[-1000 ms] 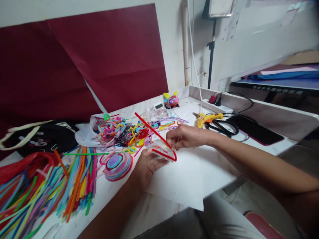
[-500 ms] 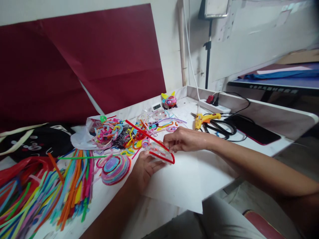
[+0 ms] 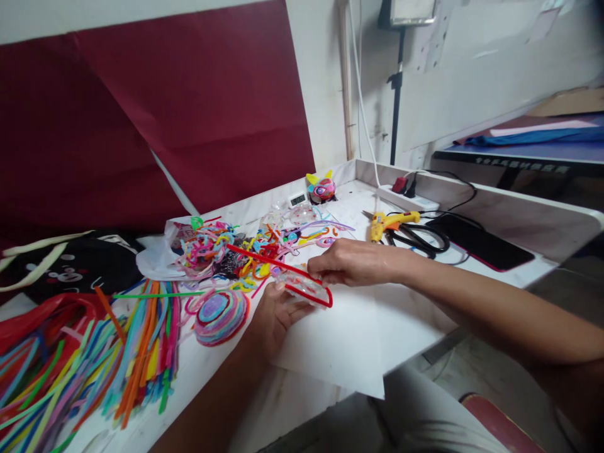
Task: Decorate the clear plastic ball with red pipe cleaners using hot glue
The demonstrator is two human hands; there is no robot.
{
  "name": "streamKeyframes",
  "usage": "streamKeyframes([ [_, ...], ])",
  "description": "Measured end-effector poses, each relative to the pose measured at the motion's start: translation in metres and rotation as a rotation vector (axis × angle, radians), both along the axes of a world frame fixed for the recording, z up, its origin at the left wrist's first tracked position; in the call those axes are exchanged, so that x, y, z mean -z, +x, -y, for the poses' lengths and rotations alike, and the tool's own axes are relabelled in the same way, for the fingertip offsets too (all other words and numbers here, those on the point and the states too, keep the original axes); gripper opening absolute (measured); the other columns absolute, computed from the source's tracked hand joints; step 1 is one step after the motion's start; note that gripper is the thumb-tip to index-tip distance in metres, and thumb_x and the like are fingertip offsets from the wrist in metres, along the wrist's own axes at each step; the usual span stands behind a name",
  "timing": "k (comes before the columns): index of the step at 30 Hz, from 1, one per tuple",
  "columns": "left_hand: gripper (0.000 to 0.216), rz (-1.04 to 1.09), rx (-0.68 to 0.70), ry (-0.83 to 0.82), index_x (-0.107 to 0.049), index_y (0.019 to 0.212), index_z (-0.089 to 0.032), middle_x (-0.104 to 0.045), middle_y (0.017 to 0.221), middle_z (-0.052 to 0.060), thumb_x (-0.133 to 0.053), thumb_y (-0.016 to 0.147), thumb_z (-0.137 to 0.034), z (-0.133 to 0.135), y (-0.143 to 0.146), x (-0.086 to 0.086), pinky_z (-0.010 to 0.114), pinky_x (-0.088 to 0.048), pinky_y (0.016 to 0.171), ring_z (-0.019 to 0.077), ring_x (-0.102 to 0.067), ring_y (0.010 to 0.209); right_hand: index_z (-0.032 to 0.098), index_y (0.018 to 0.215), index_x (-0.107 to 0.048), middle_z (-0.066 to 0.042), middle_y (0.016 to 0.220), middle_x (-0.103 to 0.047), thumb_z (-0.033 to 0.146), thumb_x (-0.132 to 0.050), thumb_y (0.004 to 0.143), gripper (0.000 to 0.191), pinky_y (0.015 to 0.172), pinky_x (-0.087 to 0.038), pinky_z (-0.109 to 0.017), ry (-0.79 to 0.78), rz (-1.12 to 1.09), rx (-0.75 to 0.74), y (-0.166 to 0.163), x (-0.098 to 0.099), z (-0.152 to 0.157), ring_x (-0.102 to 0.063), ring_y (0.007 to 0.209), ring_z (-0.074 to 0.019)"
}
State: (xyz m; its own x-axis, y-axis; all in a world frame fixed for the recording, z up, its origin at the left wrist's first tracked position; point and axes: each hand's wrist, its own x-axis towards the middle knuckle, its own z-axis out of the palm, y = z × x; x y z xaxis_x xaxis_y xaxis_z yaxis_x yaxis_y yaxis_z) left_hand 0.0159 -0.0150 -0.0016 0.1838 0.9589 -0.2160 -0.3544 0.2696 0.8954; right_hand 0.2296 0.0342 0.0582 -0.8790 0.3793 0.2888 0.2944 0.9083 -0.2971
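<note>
My left hand (image 3: pixel 278 314) grips a clear plastic piece (image 3: pixel 302 284), shaped like a shallow half shell, from its lower left. Around the rim of that piece bends a red pipe cleaner (image 3: pixel 268 257), its free end sticking out to the upper left. My right hand (image 3: pixel 337 263) pinches the red pipe cleaner at the far side of the rim. Beneath both hands lies a white paper sheet (image 3: pixel 344 340). To the left is a disc coiled from multicoloured pipe cleaners (image 3: pixel 219 316).
Pipe cleaners in a bundle (image 3: pixel 146 352) spread at the left, near a black bag (image 3: pixel 89 264). Cut scraps (image 3: pixel 207 248) pile behind. A yellow glue gun (image 3: pixel 389 223), scissors (image 3: pixel 419 241), a phone (image 3: pixel 486 242) and a power strip (image 3: pixel 410 200) lie at the right.
The free end of the red pipe cleaner has swung left and lower, lying closer along the rim. Both hands stay almost in place; the view shifts slightly.
</note>
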Motion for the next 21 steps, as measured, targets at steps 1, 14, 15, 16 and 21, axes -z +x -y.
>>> streamKeyframes([
  [1, 0.049, -0.001, 0.006, 0.003, -0.053, 0.127, -0.01, -0.071, 0.109, 0.018, -0.053, 0.086, -0.037, 0.0, 0.0, 0.0, 0.054, -0.051, 0.092, 0.0332, -0.07, 0.093, 0.016, 0.086, -0.058, 0.003, 0.065, -0.051, 0.011, -0.05, 0.087, 0.01, 0.054, -0.023, -0.024, 0.019, 0.02, 0.0, 0.0, -0.001, 0.0, -0.037, 0.056, -0.0088],
  [14, 0.039, 0.048, 0.072, 0.097, -0.053, 0.117, -0.014, -0.072, 0.104, 0.015, -0.059, 0.085, -0.035, -0.001, -0.005, 0.006, 0.052, -0.055, 0.083, 0.0327, -0.071, 0.089, 0.016, 0.089, -0.059, 0.0, 0.067, -0.057, 0.014, -0.051, 0.09, 0.007, 0.054, -0.021, -0.025, 0.1, 0.117, -0.046, -0.004, -0.008, -0.001, -0.036, 0.057, -0.0096],
  [15, 0.037, 0.05, 0.068, 0.09, -0.054, 0.114, -0.014, -0.072, 0.104, 0.015, -0.06, 0.084, -0.034, -0.001, -0.006, 0.006, 0.051, -0.055, 0.082, 0.0326, -0.071, 0.089, 0.016, 0.088, -0.059, 0.0, 0.067, -0.057, 0.014, -0.051, 0.09, 0.008, 0.054, -0.021, -0.025, 0.099, 0.109, -0.053, -0.004, -0.008, -0.001, -0.037, 0.057, -0.0096],
  [16, 0.035, 0.052, 0.064, 0.088, -0.055, 0.112, -0.014, -0.072, 0.104, 0.014, -0.061, 0.084, -0.034, -0.001, -0.006, 0.007, 0.05, -0.055, 0.082, 0.0324, -0.071, 0.089, 0.016, 0.088, -0.059, 0.001, 0.067, -0.057, 0.014, -0.052, 0.089, 0.008, 0.055, -0.022, -0.025, 0.098, 0.101, -0.062, -0.004, -0.008, -0.001, -0.037, 0.057, -0.0096],
  [21, 0.033, 0.092, 0.085, 0.131, -0.056, 0.112, -0.016, -0.072, 0.102, 0.009, -0.062, 0.083, -0.031, -0.002, -0.008, 0.01, 0.046, -0.054, 0.082, 0.0298, -0.07, 0.089, 0.017, 0.083, -0.06, 0.003, 0.065, -0.055, 0.007, -0.056, 0.083, 0.01, 0.055, -0.024, -0.023, 0.036, 0.073, -0.125, -0.003, -0.014, -0.001, -0.04, 0.057, -0.0087],
])
